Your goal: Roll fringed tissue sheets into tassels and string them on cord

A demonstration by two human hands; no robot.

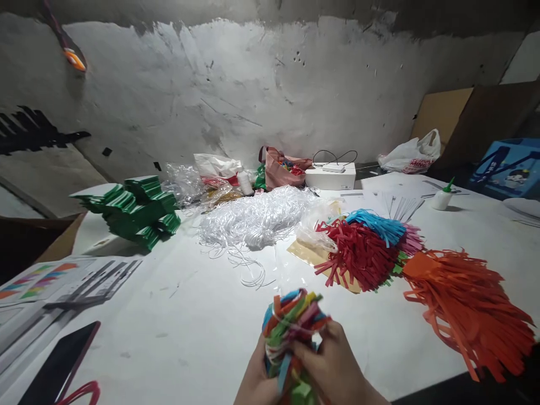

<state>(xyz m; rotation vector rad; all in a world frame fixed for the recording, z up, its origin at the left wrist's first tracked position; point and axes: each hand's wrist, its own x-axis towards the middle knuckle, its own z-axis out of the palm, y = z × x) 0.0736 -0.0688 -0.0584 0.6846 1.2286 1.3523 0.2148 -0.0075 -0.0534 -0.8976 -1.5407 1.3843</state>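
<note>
A bundle of multicoloured paper strips (pixel 291 320) in blue, green, orange, yellow and red is gripped between both hands above the near edge of the table. My left hand (pixel 255 377) wraps round its left side. My right hand (pixel 331 360) closes on it from the right, thumb pressed at the middle. White string seems to run around the bundle. To the right lie fringed paper strips: a red heap (pixel 358 253), a blue bunch (pixel 375 225) and a large orange bunch (pixel 468 304).
A pile of white string (pixel 261 216) spreads mid-table. Stacked green paper pieces (pixel 135 211) sit left, near printed sheets (pixel 80 287) and a dark phone-like slab (pixel 61 363). A glue bottle (pixel 441 198) stands right. Along the wall are a white box (pixel 331 178) and a pink bag (pixel 280 169).
</note>
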